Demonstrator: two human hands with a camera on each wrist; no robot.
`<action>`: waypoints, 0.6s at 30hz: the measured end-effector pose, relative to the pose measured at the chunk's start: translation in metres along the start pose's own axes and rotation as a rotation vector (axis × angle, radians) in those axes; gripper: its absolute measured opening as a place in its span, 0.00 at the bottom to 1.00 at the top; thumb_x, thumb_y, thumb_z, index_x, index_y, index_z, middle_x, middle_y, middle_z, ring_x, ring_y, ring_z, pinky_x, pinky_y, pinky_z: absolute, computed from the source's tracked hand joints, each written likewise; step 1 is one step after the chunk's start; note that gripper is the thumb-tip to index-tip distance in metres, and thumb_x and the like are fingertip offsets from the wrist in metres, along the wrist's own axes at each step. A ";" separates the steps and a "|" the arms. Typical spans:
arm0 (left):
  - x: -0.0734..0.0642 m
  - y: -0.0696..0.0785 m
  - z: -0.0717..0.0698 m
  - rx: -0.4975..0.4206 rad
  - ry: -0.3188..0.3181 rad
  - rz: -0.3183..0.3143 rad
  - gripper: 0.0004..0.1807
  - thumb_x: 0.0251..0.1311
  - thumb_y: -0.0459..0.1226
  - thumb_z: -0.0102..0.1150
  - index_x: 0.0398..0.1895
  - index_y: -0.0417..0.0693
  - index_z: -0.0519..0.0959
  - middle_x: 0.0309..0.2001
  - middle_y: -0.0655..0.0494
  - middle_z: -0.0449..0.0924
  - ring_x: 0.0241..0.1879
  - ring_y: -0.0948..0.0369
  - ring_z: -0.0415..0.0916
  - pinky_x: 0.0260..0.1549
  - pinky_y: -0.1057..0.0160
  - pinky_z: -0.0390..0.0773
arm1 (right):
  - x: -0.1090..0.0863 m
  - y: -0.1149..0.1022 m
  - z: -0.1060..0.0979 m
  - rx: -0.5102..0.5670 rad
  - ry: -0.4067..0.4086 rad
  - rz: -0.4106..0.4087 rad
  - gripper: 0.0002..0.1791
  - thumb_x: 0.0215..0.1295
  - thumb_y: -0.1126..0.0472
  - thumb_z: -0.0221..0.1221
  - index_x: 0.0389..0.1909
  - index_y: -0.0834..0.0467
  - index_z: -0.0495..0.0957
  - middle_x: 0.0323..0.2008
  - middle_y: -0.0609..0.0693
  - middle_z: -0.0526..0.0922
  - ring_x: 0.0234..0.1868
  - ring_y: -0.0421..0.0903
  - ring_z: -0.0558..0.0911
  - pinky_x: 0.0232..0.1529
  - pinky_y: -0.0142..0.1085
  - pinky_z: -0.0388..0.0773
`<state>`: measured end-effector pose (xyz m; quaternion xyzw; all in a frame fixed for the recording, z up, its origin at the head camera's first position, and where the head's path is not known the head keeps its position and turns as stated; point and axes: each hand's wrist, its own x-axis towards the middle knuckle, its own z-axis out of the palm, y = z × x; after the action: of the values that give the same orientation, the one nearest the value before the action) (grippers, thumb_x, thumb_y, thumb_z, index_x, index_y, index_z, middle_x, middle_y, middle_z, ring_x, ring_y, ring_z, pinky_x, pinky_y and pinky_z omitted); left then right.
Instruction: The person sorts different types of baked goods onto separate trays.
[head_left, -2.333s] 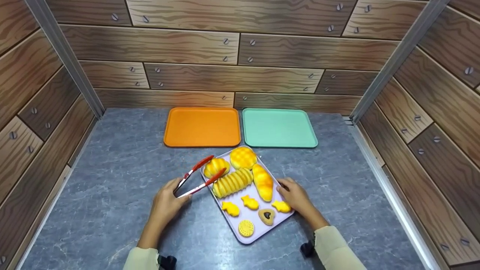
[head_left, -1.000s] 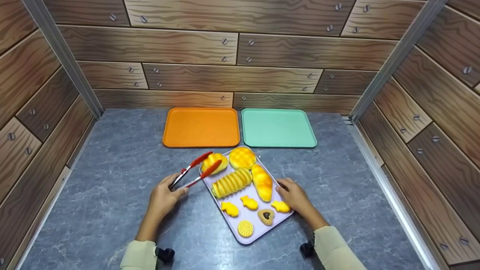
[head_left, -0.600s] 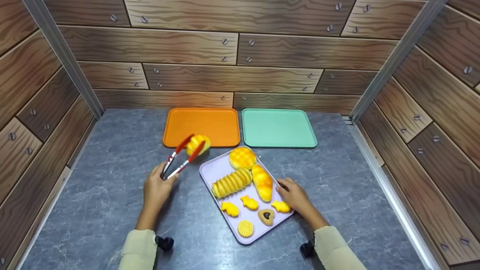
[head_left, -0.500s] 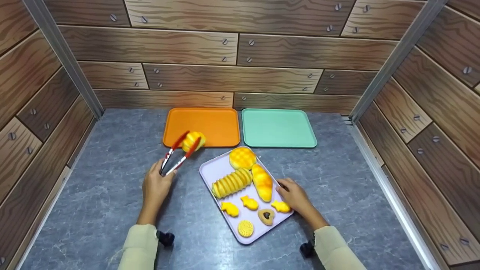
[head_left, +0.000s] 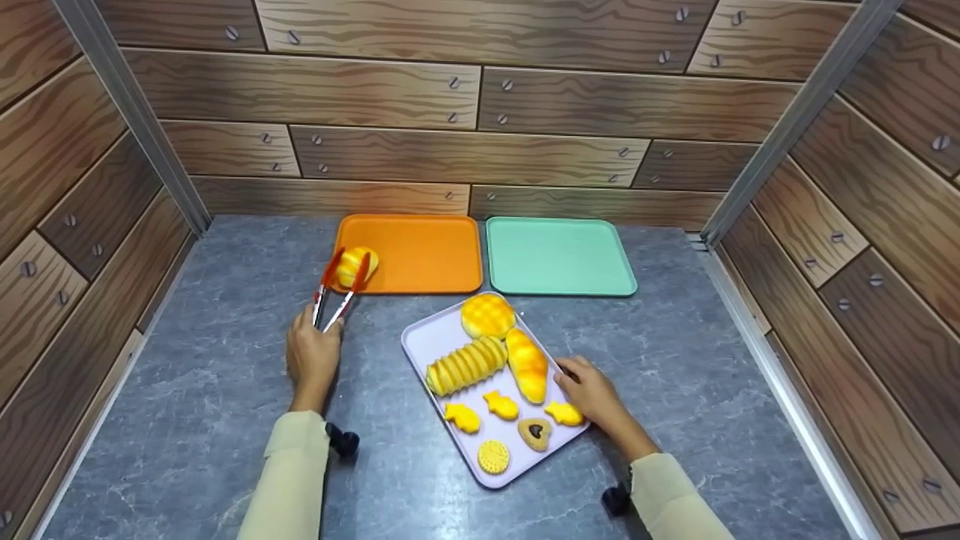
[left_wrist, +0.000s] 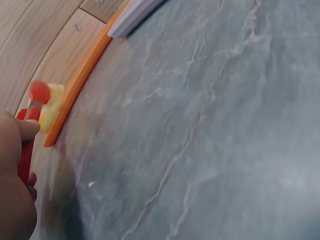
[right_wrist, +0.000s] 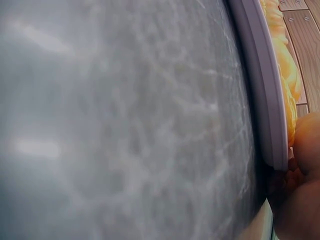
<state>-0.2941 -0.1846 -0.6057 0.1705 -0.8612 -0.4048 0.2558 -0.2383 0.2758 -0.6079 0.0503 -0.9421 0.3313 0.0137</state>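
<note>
My left hand [head_left: 313, 352] holds red-tipped metal tongs [head_left: 361, 276] around a round, ridged yellow toy bun [head_left: 350, 266]. The bun is at the left end of the orange tray [head_left: 424, 255]; in the left wrist view the bun [left_wrist: 55, 102] shows just past that tray's rim. My right hand [head_left: 592, 390] grips the right edge of a lilac tray [head_left: 431, 337], thumb on top and the other fingers mostly hidden. On this slanted tray lie a round bun [head_left: 487, 316], a sliced loaf [head_left: 466, 366], a long bread [head_left: 527, 365], several fish-shaped pieces [head_left: 500, 405], a heart cookie [head_left: 534, 433] and a round biscuit [head_left: 493, 457].
A mint green tray [head_left: 562, 255] with nothing on it stands right of the orange one, both near the wood-patterned back wall [head_left: 465, 154]. The grey marbled tabletop [head_left: 712, 360] runs between side walls, with a metal strip [head_left: 802, 427] along the right.
The tongs closed on the ridged bun, lifted it off the lilac tray and carried it left and away to the orange tray's left end. The right hand and lilac tray have stayed put.
</note>
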 end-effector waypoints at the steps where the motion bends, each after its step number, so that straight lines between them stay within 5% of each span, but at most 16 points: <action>1: 0.001 0.000 0.002 0.006 0.002 -0.008 0.32 0.56 0.40 0.71 0.64 0.39 0.75 0.55 0.36 0.79 0.53 0.36 0.75 0.53 0.40 0.71 | 0.000 0.000 0.000 0.001 0.001 -0.003 0.18 0.70 0.61 0.60 0.59 0.58 0.81 0.44 0.51 0.80 0.45 0.49 0.79 0.53 0.49 0.75; 18: -0.001 -0.004 0.006 0.012 -0.027 -0.064 0.40 0.58 0.45 0.70 0.71 0.39 0.68 0.63 0.37 0.74 0.59 0.36 0.71 0.59 0.40 0.69 | -0.002 0.000 -0.001 -0.004 0.002 -0.009 0.19 0.71 0.61 0.60 0.60 0.58 0.80 0.46 0.52 0.81 0.48 0.51 0.79 0.55 0.52 0.75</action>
<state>-0.2965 -0.1830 -0.6124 0.1942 -0.8611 -0.4097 0.2301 -0.2365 0.2767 -0.6076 0.0539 -0.9425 0.3294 0.0164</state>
